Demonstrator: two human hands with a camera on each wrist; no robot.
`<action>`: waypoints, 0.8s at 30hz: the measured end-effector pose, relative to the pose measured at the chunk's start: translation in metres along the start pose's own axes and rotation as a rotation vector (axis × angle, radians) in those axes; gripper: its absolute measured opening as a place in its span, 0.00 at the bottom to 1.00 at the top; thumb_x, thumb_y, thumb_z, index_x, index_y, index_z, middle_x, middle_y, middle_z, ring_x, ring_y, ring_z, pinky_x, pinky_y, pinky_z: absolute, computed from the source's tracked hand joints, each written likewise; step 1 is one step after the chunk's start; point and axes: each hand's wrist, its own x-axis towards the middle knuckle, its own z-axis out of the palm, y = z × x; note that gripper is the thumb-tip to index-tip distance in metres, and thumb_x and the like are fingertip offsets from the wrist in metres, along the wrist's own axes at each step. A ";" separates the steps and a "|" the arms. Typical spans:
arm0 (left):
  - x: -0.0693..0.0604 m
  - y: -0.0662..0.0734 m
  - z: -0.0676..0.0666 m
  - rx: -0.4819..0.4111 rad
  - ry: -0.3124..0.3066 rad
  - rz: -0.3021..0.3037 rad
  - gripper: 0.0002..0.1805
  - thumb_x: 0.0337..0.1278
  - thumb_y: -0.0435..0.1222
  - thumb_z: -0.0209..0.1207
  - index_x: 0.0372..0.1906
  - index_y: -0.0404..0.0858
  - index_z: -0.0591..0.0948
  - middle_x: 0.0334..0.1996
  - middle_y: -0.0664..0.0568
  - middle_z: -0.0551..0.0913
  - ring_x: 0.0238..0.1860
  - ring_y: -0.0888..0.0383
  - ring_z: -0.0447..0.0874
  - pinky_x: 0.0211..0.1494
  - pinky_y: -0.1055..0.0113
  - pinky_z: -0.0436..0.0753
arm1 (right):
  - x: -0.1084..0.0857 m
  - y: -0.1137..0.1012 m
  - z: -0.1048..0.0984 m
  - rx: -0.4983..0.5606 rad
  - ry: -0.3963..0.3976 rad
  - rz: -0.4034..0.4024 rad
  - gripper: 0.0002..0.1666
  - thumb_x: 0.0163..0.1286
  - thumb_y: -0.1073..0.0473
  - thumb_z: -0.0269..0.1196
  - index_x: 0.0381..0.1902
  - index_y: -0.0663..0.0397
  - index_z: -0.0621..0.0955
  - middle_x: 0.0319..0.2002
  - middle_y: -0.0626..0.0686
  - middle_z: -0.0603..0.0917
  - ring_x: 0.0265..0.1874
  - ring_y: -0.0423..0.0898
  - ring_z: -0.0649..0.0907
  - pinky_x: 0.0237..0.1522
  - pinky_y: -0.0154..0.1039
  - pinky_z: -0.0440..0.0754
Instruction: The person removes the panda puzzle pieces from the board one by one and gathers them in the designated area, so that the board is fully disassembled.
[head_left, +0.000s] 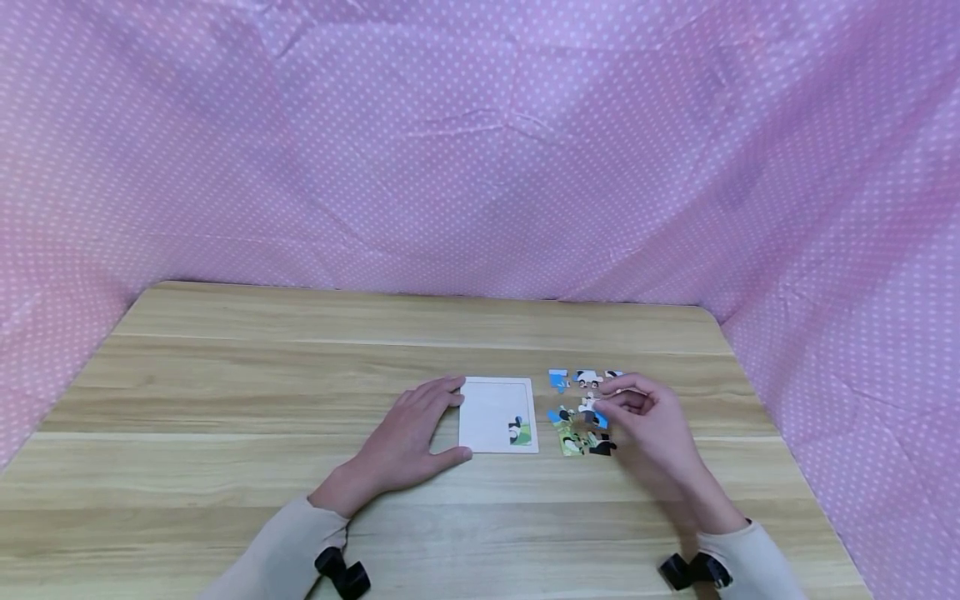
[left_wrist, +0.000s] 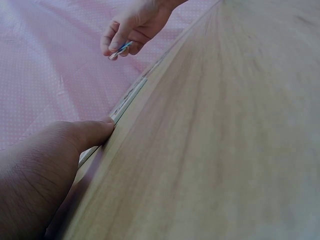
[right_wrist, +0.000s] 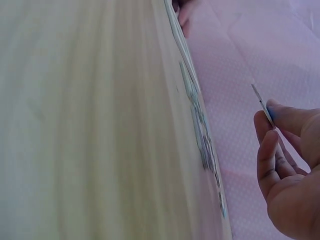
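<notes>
A square white puzzle tray (head_left: 487,412) lies on the table, with one panda jigsaw piece (head_left: 520,431) in its lower right corner. My left hand (head_left: 405,437) rests along the tray's left side, fingers extended at the upper corner and thumb at the lower one. In the left wrist view, that thumb (left_wrist: 95,134) touches the tray's edge. My right hand (head_left: 651,423) is raised over the loose pieces right of the tray. Between its thumb and fingertips it pinches a thin puzzle piece (right_wrist: 261,104), seen nearly edge-on in both wrist views; its picture cannot be made out.
Several loose puzzle pieces (head_left: 572,444) with panda, blue and green parts lie right of the tray, some partly covered by my right hand. The wooden table (head_left: 300,367) is backed by a pink dotted cloth (head_left: 480,167). Black wrist straps (head_left: 342,573) sit on both sleeves.
</notes>
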 end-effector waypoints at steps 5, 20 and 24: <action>0.000 0.000 0.000 0.001 -0.006 -0.005 0.39 0.66 0.57 0.72 0.71 0.36 0.80 0.85 0.49 0.68 0.86 0.46 0.63 0.85 0.39 0.64 | 0.000 0.006 -0.016 -0.054 0.020 0.055 0.17 0.69 0.74 0.75 0.54 0.75 0.85 0.42 0.51 0.94 0.33 0.38 0.90 0.32 0.31 0.86; 0.000 0.000 0.000 0.008 -0.010 -0.011 0.39 0.67 0.57 0.72 0.72 0.36 0.80 0.85 0.49 0.68 0.86 0.46 0.62 0.85 0.38 0.63 | 0.006 0.028 -0.046 -0.262 0.061 0.167 0.20 0.70 0.63 0.79 0.55 0.65 0.87 0.45 0.56 0.95 0.37 0.34 0.92 0.41 0.29 0.88; 0.000 0.000 -0.001 0.004 -0.011 -0.013 0.39 0.67 0.57 0.72 0.71 0.35 0.80 0.85 0.49 0.68 0.86 0.46 0.63 0.85 0.38 0.63 | 0.007 0.034 -0.048 -0.300 0.055 0.148 0.19 0.69 0.64 0.80 0.54 0.64 0.88 0.46 0.60 0.94 0.36 0.34 0.91 0.39 0.28 0.86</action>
